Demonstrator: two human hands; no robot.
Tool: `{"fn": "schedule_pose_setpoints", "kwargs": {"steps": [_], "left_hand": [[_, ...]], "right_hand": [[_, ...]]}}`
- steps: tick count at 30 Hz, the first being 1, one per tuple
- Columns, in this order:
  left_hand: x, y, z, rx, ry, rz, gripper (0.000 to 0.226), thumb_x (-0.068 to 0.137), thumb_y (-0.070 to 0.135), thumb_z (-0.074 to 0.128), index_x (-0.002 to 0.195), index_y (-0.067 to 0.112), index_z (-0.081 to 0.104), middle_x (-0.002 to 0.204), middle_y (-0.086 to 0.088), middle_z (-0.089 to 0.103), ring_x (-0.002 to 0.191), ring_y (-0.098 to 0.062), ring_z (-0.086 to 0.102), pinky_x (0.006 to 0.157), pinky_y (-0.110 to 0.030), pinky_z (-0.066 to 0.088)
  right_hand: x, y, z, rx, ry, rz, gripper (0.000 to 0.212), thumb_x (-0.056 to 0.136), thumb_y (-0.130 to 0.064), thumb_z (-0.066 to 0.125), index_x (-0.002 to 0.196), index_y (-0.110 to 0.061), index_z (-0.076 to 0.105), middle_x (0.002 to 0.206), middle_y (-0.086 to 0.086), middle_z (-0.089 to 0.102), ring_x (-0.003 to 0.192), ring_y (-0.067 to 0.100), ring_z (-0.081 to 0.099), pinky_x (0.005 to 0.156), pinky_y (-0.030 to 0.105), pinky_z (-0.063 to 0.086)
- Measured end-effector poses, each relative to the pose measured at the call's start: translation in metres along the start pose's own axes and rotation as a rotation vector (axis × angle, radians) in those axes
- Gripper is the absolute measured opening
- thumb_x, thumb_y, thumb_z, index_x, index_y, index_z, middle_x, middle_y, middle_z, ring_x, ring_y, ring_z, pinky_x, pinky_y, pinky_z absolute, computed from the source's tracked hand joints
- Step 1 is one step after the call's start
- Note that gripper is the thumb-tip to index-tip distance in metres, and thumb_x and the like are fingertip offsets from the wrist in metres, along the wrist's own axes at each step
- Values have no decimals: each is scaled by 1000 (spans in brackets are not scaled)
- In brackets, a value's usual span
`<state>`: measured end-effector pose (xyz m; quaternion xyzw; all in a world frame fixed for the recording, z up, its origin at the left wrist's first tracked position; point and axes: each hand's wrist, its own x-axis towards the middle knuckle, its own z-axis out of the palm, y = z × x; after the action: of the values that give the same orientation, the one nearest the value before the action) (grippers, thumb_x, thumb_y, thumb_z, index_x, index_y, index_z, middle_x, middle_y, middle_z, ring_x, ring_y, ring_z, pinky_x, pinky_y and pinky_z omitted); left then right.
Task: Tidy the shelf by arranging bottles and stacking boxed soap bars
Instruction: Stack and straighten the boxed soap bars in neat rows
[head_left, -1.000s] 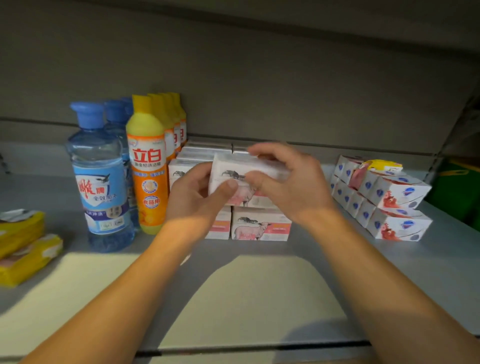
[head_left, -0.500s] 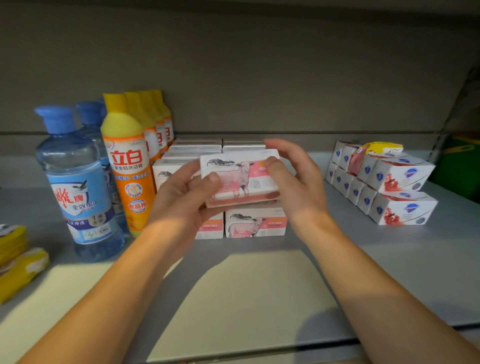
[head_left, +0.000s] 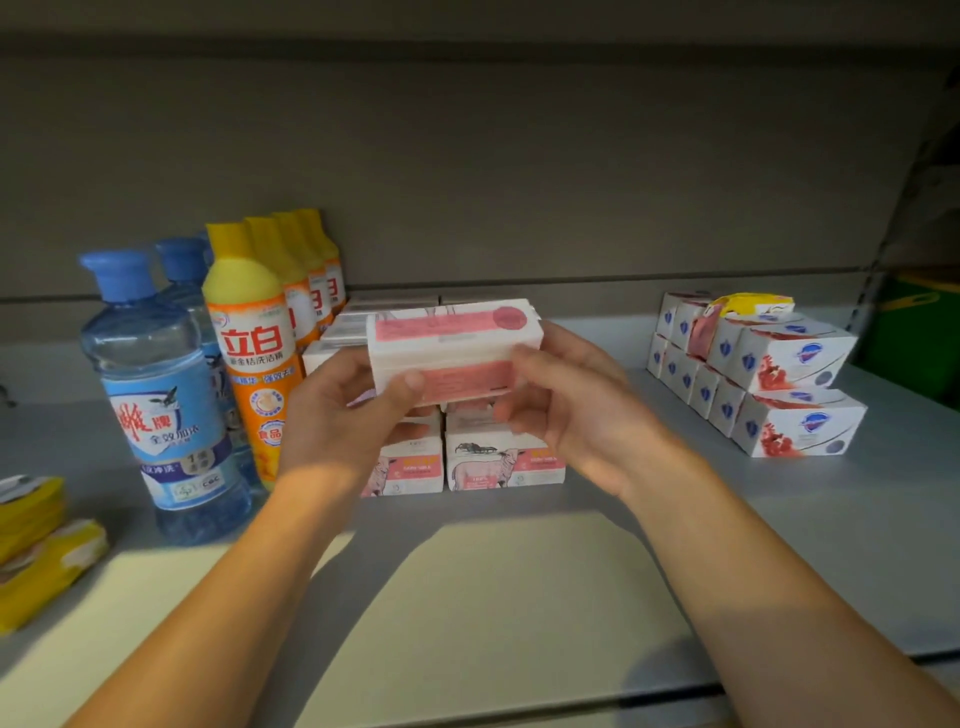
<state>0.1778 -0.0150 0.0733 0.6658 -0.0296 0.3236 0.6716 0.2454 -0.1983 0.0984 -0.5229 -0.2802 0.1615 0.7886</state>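
Left hand (head_left: 337, 415) and right hand (head_left: 566, 410) both grasp a white-and-pink cardboard soap box (head_left: 454, 353). It is held above stacked sheep-printed soap boxes (head_left: 504, 460) on the grey shelf (head_left: 675, 545).

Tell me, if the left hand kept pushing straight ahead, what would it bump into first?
Probably the stacked soap boxes just behind the left hand, which grips a pink soap box; depth is hard to judge.
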Motion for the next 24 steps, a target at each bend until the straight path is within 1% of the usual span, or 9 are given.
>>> {"fn": "schedule_pose_setpoints", "kwargs": {"steps": [2, 4, 6, 8, 13, 15, 19, 22, 24], "left_hand": [[-1, 2, 3, -23, 50, -61, 41, 58, 53, 72, 88, 26, 75, 93, 0, 77, 83, -22, 74, 64, -28, 60], [-3, 5, 6, -17, 83, -145, 39, 61, 55, 69, 76, 20, 76, 83, -4, 77, 74, -23, 75, 58, -26, 59], [-3, 7, 8, -30, 104, -250, 41, 73, 55, 66, 76, 15, 74, 78, -10, 76, 60, -25, 72, 50, -27, 56], [-2, 8, 6, -73, 84, -363, 41, 85, 51, 64, 84, 11, 73, 79, -16, 75, 53, -26, 69, 47, -28, 55], [-1, 12, 3, -125, -75, -535, 45, 88, 55, 57, 77, 17, 79, 64, -18, 67, 44, -22, 60, 40, -23, 46], [0, 11, 2, -129, -95, -547, 47, 88, 56, 56, 79, 17, 79, 61, -16, 66, 42, -20, 58, 39, -22, 44], [2, 10, 0, -94, -49, -480, 43, 88, 54, 59, 81, 17, 79, 68, -17, 70, 46, -20, 60, 43, -24, 48], [1, 10, 0, -64, -17, -338, 48, 76, 58, 64, 90, 12, 75, 78, -17, 73, 54, -21, 64, 47, -27, 51], [-1, 9, 1, -31, -5, -275, 41, 76, 53, 65, 90, 16, 74, 86, -11, 75, 58, -22, 66, 50, -28, 52]], "right_hand": [[0, 4, -2, -280, 76, -49, 11, 92, -25, 63, 99, -19, 69, 77, 5, 67, 45, 14, 53, 39, 20, 38], [2, 7, -2, -479, 172, -52, 26, 85, -45, 65, 93, -21, 70, 71, 6, 63, 43, 12, 45, 40, 18, 31], [3, 9, -1, -491, 227, -34, 38, 74, -55, 65, 88, -20, 71, 63, 2, 58, 41, 12, 44, 38, 16, 30], [4, 9, -1, -467, 272, 25, 49, 67, -59, 64, 86, -14, 69, 57, 3, 52, 37, 13, 42, 35, 16, 28], [5, 7, -5, -379, 217, 160, 31, 74, -51, 61, 65, -23, 70, 47, -1, 50, 34, 12, 39, 35, 15, 23], [5, 8, -6, -380, 191, 185, 31, 75, -52, 61, 64, -24, 72, 50, 1, 50, 34, 12, 37, 35, 15, 21], [5, 7, -9, -409, 192, 120, 51, 80, -54, 64, 89, -4, 70, 72, 13, 48, 37, 12, 27, 37, 18, 17], [4, 5, -7, -460, 223, 25, 40, 88, -50, 63, 91, -12, 73, 77, 14, 51, 39, 11, 26, 36, 19, 21], [2, 3, -5, -487, 253, -62, 23, 92, -38, 63, 93, -17, 72, 79, 12, 61, 37, 3, 35, 35, 16, 26]]}}
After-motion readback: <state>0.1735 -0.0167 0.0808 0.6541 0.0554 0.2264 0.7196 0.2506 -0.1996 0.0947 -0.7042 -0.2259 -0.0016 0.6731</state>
